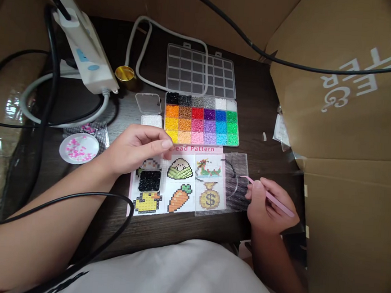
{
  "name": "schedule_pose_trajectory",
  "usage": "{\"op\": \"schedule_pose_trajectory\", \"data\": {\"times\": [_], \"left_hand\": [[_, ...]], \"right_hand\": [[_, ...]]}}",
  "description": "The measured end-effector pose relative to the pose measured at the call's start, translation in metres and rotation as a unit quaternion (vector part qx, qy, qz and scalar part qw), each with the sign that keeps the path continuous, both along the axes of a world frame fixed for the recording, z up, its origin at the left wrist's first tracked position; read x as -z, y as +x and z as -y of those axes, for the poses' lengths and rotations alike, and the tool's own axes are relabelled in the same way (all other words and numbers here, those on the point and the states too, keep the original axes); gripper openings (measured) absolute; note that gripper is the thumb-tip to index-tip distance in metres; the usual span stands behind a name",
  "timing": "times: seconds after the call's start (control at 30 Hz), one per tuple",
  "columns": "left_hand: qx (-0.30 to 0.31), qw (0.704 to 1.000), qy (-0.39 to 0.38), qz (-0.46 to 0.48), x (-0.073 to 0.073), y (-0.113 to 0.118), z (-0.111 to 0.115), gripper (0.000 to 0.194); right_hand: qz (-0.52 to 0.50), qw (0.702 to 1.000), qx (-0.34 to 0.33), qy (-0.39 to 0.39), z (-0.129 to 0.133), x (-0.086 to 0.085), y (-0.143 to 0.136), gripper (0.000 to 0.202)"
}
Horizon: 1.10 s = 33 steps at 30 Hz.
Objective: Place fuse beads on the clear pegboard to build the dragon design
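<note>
My right hand (272, 206) is closed around pink tweezers (281, 204), whose tips are over the right part of a clear pegboard (238, 190). Dark beads form curved lines on that board, and its left part lies over a printed pattern sheet (179, 199). My left hand (144, 147) hovers over the sheet's upper left, thumb and fingers pressed together; anything between them is too small to tell. Below it sits a small box of black beads (150, 180). Just beyond the sheet is a sorted bead case (202, 120) with many colours.
An open clear lid (201, 71) lies behind the case. At left are a white dish (79, 148) of pink and white beads, a power strip (88, 52) and black cables. Cardboard walls (359, 132) surround the dark table (258, 120). A cable crosses my left forearm.
</note>
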<state>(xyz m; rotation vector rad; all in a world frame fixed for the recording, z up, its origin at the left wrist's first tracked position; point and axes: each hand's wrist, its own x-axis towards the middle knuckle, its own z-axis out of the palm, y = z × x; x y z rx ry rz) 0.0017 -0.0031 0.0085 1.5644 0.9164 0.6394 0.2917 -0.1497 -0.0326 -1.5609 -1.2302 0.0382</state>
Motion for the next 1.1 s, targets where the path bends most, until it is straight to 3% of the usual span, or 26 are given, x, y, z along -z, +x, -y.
{"op": "schedule_pose_trajectory", "data": {"times": [0.2,0.4,1.1], "left_hand": [[0.005,1.000,0.013,0.003,0.002,-0.001,-0.002,0.031],[0.009,1.000,0.012,0.007,0.002,-0.002,-0.003,0.028],[0.001,1.000,0.013,0.008,0.001,-0.001,-0.003,0.030]], "right_hand": [[0.137,0.987,-0.063,0.064,0.001,-0.006,0.001,0.021],[0.138,0.981,-0.126,0.059,-0.003,-0.013,-0.003,0.030],[0.178,0.972,-0.148,0.047,-0.008,-0.013,-0.004,0.033]]}}
